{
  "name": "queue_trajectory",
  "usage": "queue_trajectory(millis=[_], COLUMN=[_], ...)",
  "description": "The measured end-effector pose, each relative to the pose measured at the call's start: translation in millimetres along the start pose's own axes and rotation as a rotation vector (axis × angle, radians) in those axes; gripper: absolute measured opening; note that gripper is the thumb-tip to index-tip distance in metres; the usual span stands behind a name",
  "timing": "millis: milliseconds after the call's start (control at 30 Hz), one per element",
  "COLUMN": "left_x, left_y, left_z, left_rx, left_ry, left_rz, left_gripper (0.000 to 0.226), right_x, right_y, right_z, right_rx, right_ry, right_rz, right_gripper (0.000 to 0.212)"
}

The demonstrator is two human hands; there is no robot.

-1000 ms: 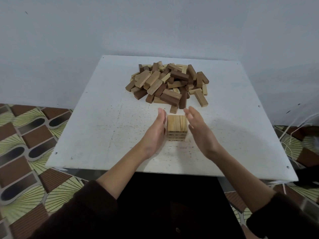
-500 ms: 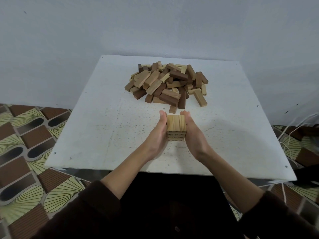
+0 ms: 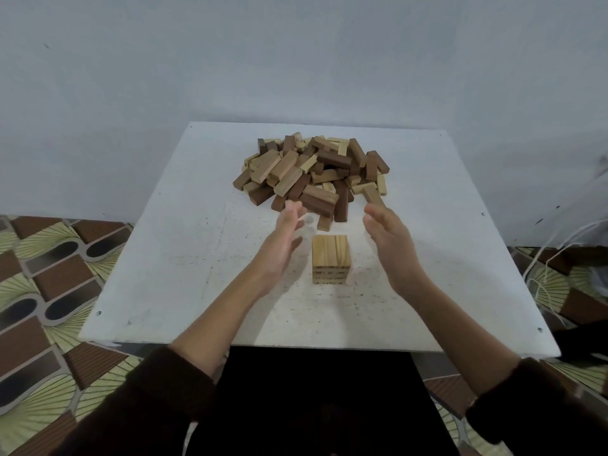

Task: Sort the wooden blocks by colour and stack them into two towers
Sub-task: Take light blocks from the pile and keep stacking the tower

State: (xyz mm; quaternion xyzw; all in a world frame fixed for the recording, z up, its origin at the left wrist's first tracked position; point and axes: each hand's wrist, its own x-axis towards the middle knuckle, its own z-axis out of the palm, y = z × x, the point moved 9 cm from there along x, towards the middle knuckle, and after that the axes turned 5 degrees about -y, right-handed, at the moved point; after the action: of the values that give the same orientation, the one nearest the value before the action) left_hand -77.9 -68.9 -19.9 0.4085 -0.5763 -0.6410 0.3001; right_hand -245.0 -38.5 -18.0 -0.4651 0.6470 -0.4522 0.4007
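Tower (image 3: 330, 258) of light blocks stands on white table (image 3: 164, 258), just in front of mixed block pile (image 3: 312, 172). Left hand (image 3: 279, 248) and right hand (image 3: 391, 245) flank it, not touching. Fingers relaxed, both holding nothing.

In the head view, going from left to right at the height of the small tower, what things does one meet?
Patterned floor → left hand → light wooden tower → right hand → white cords.

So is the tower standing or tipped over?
Upright. The tower stands square on the table, layers aligned; left hand and right hand are off it.
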Motion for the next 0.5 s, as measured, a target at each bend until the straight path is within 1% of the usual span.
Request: queue_trajectory(millis=[67, 100, 133, 200, 233, 367, 500], left_x=[16, 27, 36, 55, 63, 87, 98], left_y=[16, 26, 33, 40, 41, 40, 41], left_z=[-6, -7, -8, -9, -10, -16, -15], left_rx=[0.143, 0.229, 0.327, 0.497, 0.545, 0.573, 0.601], left_ry=[0.034, 0.055, 0.077, 0.115, 0.137, 0.211, 0.207], left_rz=[0.028, 0.061, 0.096, 0.134, 0.137, 0.155, 0.183], left_gripper=[0.038, 0.026, 0.021, 0.022, 0.021, 0.016, 0.014], right_x=[20, 33, 44, 67, 78, 111, 130], right_y=[-5, -7, -7, -1, 1, 9, 9], right_z=[-22, -31, -37, -46, -48, -48, -38], right_rx=[-0.118, -0.169, -0.213, -0.289, -0.346, -0.508, -0.641], right_ry=[0.104, 0.141, 0.162, 0.193, 0.197, 0.165, 0.073], right_rz=[-0.034, -0.041, -0.030, 0.004, 0.005, -0.006, -0.065], right_gripper=[0.030, 0.026, 0.023, 0.019, 0.020, 0.024, 0.024])
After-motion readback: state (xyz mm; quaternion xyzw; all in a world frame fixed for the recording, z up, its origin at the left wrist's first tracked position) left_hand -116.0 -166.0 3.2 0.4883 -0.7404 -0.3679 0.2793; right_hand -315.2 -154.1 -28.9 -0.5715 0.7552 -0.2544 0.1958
